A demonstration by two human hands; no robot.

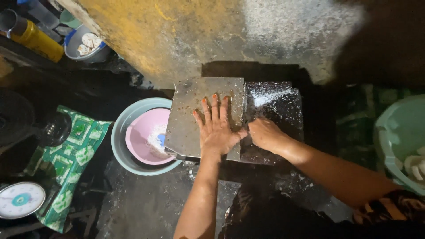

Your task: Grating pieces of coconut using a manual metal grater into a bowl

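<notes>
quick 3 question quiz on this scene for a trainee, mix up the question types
1. True or false: the left hand lies flat, fingers spread, on the square metal plate.
2. Multiple choice: the pink bowl sits (a) inside the grey-blue basin, (b) on the weighing scale, (c) on the green patterned cloth.
3. Short answer: where is the right hand, and how is it shaped?

Key
1. True.
2. a.
3. Just right of the plate, at its lower right edge, curled closed over the dark surface dusted with white shreds; what it grips, if anything, cannot be seen.
</notes>
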